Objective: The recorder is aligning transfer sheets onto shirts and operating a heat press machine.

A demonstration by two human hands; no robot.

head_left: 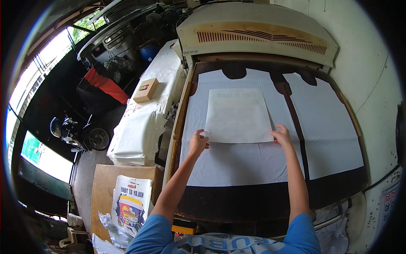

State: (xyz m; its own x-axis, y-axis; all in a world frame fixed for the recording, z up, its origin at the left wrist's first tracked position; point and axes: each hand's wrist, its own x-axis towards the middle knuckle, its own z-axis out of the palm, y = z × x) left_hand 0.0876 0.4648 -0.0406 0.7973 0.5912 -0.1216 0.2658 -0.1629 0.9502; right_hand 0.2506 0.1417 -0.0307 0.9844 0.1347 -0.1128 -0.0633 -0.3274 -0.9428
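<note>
My left hand [198, 142] pinches the near left corner of a white paper sheet [237, 116], and my right hand [281, 136] pinches its near right corner. Faint print shows through the paper's back near its far edge. The sheet lies over, or just above, a white cut fabric panel [203, 167] shaped like a shirt body. To the right, past a dark gap, a second white fabric panel [330, 131] lies flat. Both panels rest on the dark bed [237, 203] of a large press-like machine.
A cream vented hood [262, 31] spans the machine's far end. On the left, a white-covered table [163, 72] bears a small cardboard box [146, 90] and stacked white sheets [136, 135]. Nearer, printed sheets [132, 203] lie on a brown board [101, 182]. A motorcycle [80, 133] stands farther left.
</note>
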